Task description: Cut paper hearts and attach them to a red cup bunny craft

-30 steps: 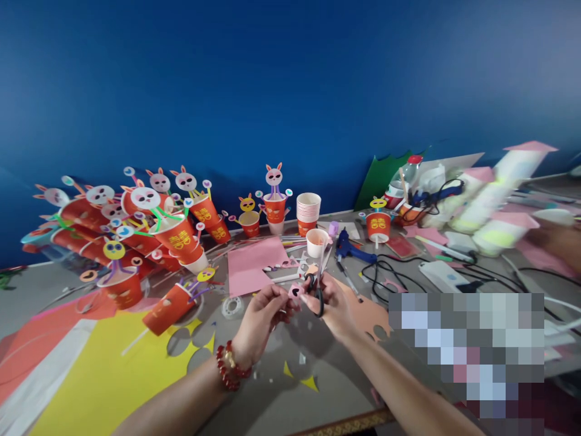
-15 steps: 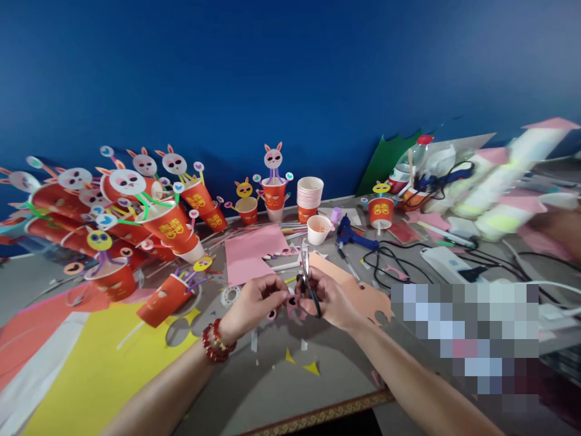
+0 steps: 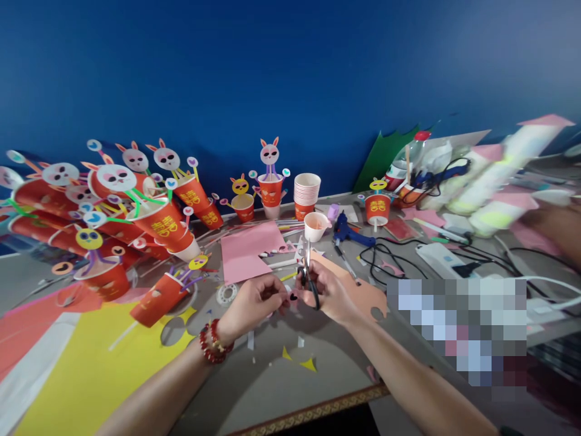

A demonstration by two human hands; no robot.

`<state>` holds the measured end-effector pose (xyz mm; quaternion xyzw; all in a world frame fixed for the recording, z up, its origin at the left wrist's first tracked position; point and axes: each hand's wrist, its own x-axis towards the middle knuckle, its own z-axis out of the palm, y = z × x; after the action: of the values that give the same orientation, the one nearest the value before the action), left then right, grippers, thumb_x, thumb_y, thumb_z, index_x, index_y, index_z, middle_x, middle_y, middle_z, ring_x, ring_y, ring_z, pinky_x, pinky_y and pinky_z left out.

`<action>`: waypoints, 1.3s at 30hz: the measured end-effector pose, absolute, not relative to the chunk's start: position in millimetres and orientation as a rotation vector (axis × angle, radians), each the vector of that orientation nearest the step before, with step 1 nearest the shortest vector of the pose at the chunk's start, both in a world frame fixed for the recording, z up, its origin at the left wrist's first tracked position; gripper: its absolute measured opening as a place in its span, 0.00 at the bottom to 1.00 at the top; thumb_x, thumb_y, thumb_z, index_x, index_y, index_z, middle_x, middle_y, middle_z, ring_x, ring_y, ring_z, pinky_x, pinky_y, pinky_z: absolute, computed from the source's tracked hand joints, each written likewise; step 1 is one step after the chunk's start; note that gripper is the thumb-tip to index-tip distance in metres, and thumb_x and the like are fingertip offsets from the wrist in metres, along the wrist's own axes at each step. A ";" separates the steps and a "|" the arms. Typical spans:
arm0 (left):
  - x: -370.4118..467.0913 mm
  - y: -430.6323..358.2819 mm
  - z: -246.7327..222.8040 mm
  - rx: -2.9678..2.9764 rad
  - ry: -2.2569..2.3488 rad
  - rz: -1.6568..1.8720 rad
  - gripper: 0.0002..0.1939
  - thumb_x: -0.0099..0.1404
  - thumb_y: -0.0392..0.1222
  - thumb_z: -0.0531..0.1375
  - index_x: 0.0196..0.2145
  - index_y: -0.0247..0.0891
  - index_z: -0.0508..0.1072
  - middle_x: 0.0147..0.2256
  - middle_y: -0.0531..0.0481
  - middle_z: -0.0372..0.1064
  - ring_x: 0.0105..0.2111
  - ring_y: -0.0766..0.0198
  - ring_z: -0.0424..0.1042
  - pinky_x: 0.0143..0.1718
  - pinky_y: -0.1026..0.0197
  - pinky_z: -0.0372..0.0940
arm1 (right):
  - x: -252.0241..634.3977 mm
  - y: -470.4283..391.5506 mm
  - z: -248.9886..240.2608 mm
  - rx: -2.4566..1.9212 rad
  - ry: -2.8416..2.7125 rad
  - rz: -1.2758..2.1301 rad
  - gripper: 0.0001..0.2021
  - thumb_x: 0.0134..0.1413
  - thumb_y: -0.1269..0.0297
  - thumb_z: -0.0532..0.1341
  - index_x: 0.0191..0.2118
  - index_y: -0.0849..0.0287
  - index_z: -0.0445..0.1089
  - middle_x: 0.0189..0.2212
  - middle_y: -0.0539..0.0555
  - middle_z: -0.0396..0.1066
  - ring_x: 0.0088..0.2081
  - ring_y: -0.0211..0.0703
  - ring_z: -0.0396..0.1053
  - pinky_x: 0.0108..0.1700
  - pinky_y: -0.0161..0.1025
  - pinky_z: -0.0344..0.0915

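— While held above the table, near centre, how to steady the pink piece?
— With left hand pinched fingertip-tight on it, right hand clamped round scissors, blades pointed far.

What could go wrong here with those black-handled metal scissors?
1. The right hand holds the scissors beside the small pink paper piece; a slip might nick the paper or the left hand.
2. Their blades point towards the small white paper cup, so a forward push could tip it.
3. The blue plastic glue gun lies beyond the right hand; if hot, which doesn't show, it could burn.
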<state>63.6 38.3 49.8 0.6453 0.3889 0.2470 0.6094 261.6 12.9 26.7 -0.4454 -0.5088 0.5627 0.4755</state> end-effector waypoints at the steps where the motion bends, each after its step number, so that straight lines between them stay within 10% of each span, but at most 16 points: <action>1: 63.4 38.5 49.8 1.499 0.898 0.568 0.03 0.60 0.38 0.58 0.30 0.36 0.70 0.27 0.48 0.75 0.25 0.66 0.71 0.27 0.66 0.62 | 261.8 12.8 27.1 -1.092 -1.246 1.377 0.15 0.38 0.69 0.65 0.36 0.57 0.63 0.30 0.48 0.70 0.27 0.36 0.66 0.27 0.32 0.58; 26: 65.1 33.2 51.1 2.072 1.073 0.551 0.06 0.60 0.34 0.57 0.26 0.39 0.72 0.26 0.52 0.73 0.27 0.63 0.69 0.28 0.65 0.57 | 257.5 10.5 24.9 -1.089 -1.295 1.366 0.15 0.40 0.71 0.66 0.34 0.56 0.62 0.28 0.47 0.69 0.24 0.34 0.62 0.25 0.31 0.58; 35: 61.8 37.8 53.4 1.597 1.031 0.949 0.09 0.65 0.42 0.57 0.27 0.38 0.70 0.27 0.51 0.72 0.26 0.66 0.67 0.29 0.65 0.60 | 259.8 5.5 29.0 -1.124 -1.161 0.812 0.13 0.56 0.56 0.65 0.41 0.53 0.63 0.38 0.54 0.70 0.35 0.44 0.68 0.35 0.38 0.66; 39: 58.9 42.7 56.7 1.351 0.953 1.169 0.14 0.64 0.49 0.60 0.25 0.38 0.69 0.29 0.50 0.71 0.30 0.64 0.69 0.35 0.64 0.63 | 259.5 1.0 30.2 -1.125 -1.339 0.961 0.16 0.52 0.49 0.66 0.32 0.56 0.65 0.27 0.52 0.68 0.29 0.44 0.67 0.30 0.37 0.63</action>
<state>58.9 42.7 56.7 0.5657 0.3992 0.4898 0.5298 259.5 1.0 30.2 -0.4736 -0.5639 0.4047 0.5422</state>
